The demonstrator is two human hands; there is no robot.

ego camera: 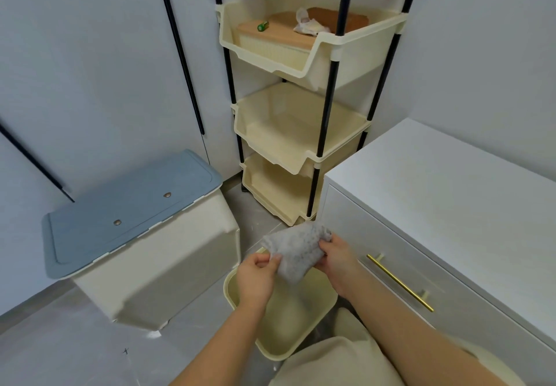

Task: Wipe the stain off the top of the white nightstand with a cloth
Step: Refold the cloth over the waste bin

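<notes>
Two hands, left hand (pixel 256 277) and right hand (pixel 338 263), fingers pinching one cloth (pixel 296 250).

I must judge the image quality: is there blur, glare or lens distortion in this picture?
Head view: soft, even light, no hard glare; the wide lens bends the black poles; the cloth and both hands, left and right, look slightly soft.

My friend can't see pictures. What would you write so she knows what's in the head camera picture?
Two bare hands, left hand and right hand, hold a speckled grey cloth above a cream basin on the floor. A white nightstand with a gold handle stands to the right, a cream tiered rack behind, and a blue-lidded bin to the left.
</notes>
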